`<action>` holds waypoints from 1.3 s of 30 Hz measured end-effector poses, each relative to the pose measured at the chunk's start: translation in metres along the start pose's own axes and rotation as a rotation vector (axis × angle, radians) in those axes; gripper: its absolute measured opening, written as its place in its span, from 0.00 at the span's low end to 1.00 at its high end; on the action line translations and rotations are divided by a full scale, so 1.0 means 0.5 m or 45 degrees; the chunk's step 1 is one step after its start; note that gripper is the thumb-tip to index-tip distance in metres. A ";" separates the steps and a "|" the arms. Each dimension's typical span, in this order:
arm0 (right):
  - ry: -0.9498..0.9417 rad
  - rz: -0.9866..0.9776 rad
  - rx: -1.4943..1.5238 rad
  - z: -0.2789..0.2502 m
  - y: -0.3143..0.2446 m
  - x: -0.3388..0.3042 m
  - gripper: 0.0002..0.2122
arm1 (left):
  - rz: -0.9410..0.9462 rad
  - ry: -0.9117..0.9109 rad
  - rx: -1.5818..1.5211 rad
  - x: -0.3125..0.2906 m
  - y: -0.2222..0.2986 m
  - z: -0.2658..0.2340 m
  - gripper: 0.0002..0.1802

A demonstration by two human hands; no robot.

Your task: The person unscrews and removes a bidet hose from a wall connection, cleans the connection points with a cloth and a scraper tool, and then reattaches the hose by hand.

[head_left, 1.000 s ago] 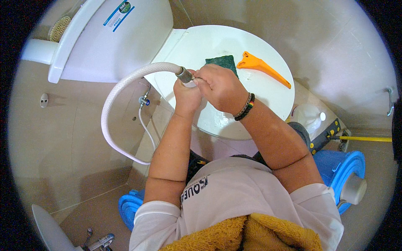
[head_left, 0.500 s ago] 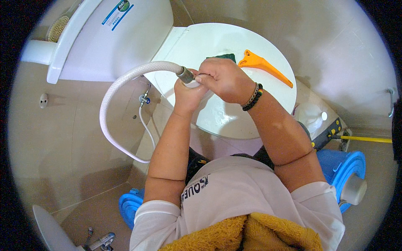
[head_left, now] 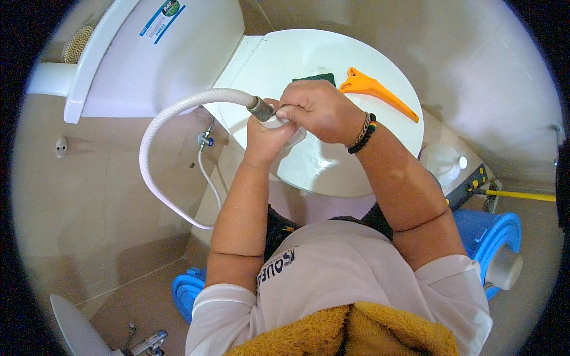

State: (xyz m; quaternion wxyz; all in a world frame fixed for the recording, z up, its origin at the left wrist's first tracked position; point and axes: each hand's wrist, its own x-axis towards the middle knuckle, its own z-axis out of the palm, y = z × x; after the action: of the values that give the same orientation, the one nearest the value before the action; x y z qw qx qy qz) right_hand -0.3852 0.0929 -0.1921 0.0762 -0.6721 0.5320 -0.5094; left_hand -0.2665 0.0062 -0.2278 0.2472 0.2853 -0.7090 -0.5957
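My left hand [head_left: 270, 139] is wrapped round a white hand sprayer [head_left: 274, 121], over the closed lid of a white toilet [head_left: 380, 50]. A metal nut [head_left: 260, 110] joins the sprayer to a ribbed white hose [head_left: 155, 133] that loops out to the left. Part of the sprayer's pale body shows below my left hand; the rest is hidden. My right hand [head_left: 320, 113] is closed, its thumb and curled fingers pressed together beside the nut. Whatever they pinch is too small to make out. Beyond my hands, a dark green scouring pad [head_left: 314, 78] and an orange scraper [head_left: 380, 92] lie on the lid.
The toilet tank [head_left: 172, 65] stands at the upper left, with a round brush [head_left: 78, 44] behind it. A shut-off valve [head_left: 205, 140] sits on the left wall. Right of the toilet are a jug [head_left: 442, 163], a yellow pole [head_left: 516, 194] and a blue bucket [head_left: 487, 237].
Both hands keep their grip in nearly the same place. The view has shifted slightly, and a little more of the sprayer's pale body shows below my left hand.
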 end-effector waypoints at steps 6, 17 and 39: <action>-0.026 0.162 -0.003 0.000 0.002 0.004 0.07 | 0.012 0.059 0.230 0.005 0.009 0.001 0.17; 0.141 0.077 0.017 0.021 -0.006 -0.013 0.06 | 0.051 -0.013 -0.105 0.004 -0.011 -0.006 0.17; 0.084 0.078 -0.089 0.019 -0.010 -0.023 0.07 | -0.067 0.003 -0.028 0.001 -0.012 -0.003 0.18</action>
State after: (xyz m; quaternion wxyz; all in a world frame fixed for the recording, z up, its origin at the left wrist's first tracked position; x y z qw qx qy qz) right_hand -0.3735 0.1001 -0.2003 0.0505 -0.6406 0.5720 -0.5098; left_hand -0.2654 0.0041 -0.2332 0.2354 0.3017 -0.6944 -0.6094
